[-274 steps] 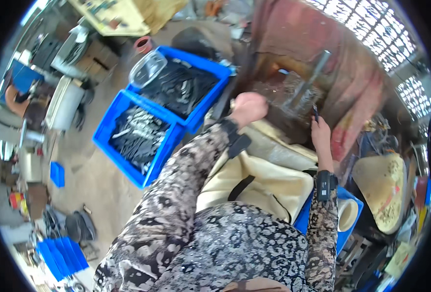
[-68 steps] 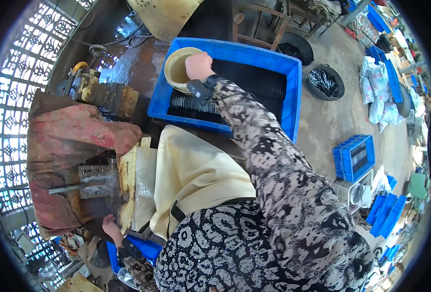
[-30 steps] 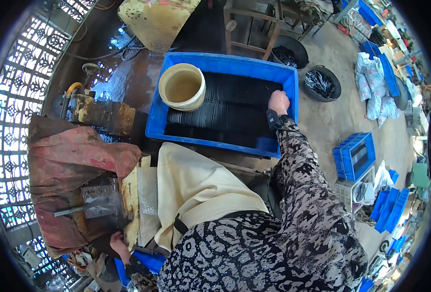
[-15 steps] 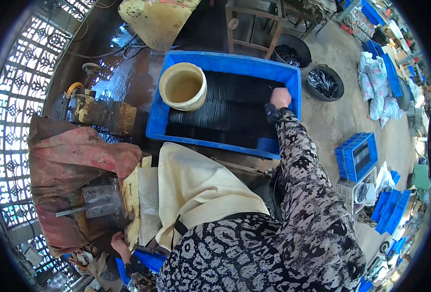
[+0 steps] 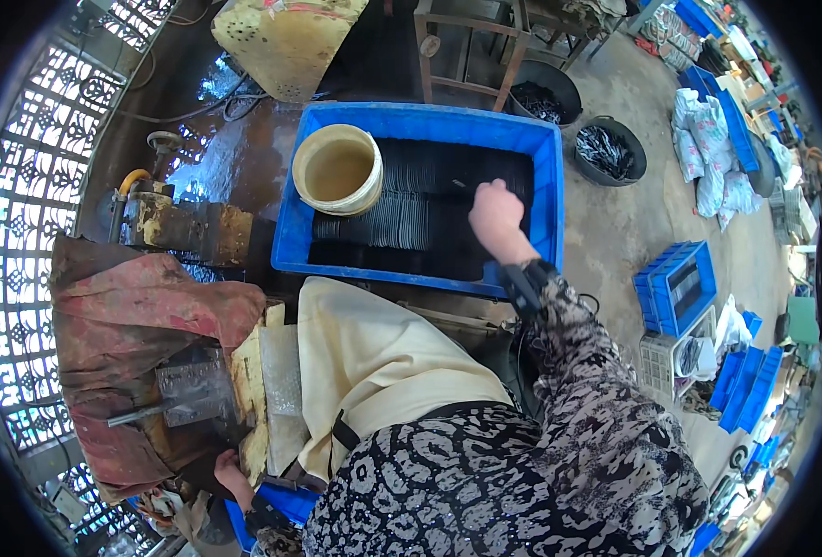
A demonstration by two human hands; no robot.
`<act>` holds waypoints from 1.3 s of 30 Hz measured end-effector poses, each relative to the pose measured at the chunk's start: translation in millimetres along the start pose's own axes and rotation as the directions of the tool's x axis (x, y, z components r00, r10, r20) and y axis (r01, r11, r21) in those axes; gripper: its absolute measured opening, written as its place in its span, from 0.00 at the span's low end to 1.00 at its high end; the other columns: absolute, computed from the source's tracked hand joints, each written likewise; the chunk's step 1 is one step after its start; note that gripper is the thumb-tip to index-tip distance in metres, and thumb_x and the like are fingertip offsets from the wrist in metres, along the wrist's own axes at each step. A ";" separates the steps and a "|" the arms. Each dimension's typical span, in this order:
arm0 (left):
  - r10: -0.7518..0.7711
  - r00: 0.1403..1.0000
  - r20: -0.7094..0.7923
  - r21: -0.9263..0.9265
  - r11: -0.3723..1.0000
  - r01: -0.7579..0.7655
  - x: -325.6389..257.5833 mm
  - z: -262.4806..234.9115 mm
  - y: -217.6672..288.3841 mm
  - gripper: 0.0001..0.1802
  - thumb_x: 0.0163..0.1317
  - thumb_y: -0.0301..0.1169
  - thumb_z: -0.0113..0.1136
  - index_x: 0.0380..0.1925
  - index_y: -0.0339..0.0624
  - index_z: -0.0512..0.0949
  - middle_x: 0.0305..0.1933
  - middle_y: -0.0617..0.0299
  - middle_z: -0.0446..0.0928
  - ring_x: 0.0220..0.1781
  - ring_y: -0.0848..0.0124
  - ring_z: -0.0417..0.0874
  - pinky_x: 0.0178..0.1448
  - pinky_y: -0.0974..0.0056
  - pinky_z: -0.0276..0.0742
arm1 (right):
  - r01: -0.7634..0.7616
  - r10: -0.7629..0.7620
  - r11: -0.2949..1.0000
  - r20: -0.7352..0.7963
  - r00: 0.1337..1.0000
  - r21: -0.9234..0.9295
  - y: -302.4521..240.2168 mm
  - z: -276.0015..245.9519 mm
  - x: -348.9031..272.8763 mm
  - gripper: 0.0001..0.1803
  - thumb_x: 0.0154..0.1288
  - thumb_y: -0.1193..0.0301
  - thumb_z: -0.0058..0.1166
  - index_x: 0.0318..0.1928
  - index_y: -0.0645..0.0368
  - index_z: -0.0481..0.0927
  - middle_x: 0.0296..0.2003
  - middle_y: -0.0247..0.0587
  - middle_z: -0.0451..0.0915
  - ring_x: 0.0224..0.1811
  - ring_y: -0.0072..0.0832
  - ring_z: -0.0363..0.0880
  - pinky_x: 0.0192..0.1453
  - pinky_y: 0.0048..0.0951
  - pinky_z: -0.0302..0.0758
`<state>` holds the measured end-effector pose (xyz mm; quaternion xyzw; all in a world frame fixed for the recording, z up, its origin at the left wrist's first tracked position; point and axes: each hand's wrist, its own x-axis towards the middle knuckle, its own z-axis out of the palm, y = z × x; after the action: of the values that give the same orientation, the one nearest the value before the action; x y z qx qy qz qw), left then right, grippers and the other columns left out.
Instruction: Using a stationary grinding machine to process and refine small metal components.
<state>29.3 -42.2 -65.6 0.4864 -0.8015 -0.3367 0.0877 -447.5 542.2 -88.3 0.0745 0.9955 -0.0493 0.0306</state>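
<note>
My right hand (image 5: 497,221) is over the right half of a large blue crate (image 5: 411,278), its fingers curled and pinched together. A small pale glint shows just beyond the fingertips; whether it belongs to something held cannot be made out. Packed rows of thin dark plates (image 5: 401,221) fill the crate. At its left end stands a cream bucket (image 5: 371,200) with murky liquid inside. Low on the left, my left hand (image 5: 232,473) is beside a worn yellow pad (image 5: 255,408) and a dark machine part under red cloth. Its fingers are mostly hidden.
A cream apron (image 5: 383,343) covers my lap. The stained red cloth (image 5: 160,306) drapes the machine at left, where a metal rod (image 5: 135,417) sticks out. Dark tubs (image 5: 610,153) of metal pieces stand beyond the crate. Stacked blue crates (image 5: 675,288) and white sacks (image 5: 708,158) are at right.
My right hand has come from the crate's right end toward me and to the left, over the dark plates. My left hand stays nearly in place. The view has shifted slightly.
</note>
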 end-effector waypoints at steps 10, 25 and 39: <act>0.337 0.941 0.025 0.332 0.885 -0.326 -1.7 -17.0 -10.6 0.12 0.56 0.22 0.51 0.35 0.37 0.84 0.31 0.59 0.83 0.33 0.70 0.81 0.39 0.65 0.76 | 0.710 -0.663 0.406 -0.348 0.662 0.575 -230.5 -91.8 -96.0 0.10 0.62 0.63 0.56 0.36 0.55 0.83 0.30 0.45 0.78 0.34 0.44 0.80 0.37 0.42 0.77; -0.092 0.930 -0.356 0.272 0.942 0.197 -85.1 0.5 100.0 0.10 0.57 0.30 0.52 0.35 0.51 0.83 0.39 0.55 0.81 0.45 0.56 0.82 0.47 0.52 0.79 | 0.932 -0.969 -0.003 -0.230 0.086 0.362 -477.1 -173.7 -319.8 0.23 0.66 0.57 0.51 0.50 0.63 0.71 0.34 0.55 0.81 0.37 0.50 0.81 0.39 0.46 0.77; 0.133 0.887 -0.443 0.294 0.956 0.004 -60.5 6.7 75.5 0.09 0.55 0.25 0.52 0.31 0.47 0.81 0.35 0.53 0.79 0.38 0.54 0.82 0.41 0.53 0.78 | 0.913 -0.972 0.011 -0.209 0.105 0.409 -606.1 -139.6 -359.6 0.15 0.69 0.70 0.33 0.41 0.66 0.74 0.36 0.62 0.81 0.42 0.53 0.82 0.46 0.49 0.78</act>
<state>2.6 34.2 -12.2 0.5322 -0.8142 -0.0896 0.2139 -191.8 -92.1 131.7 -0.6061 0.7412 -0.2860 0.0373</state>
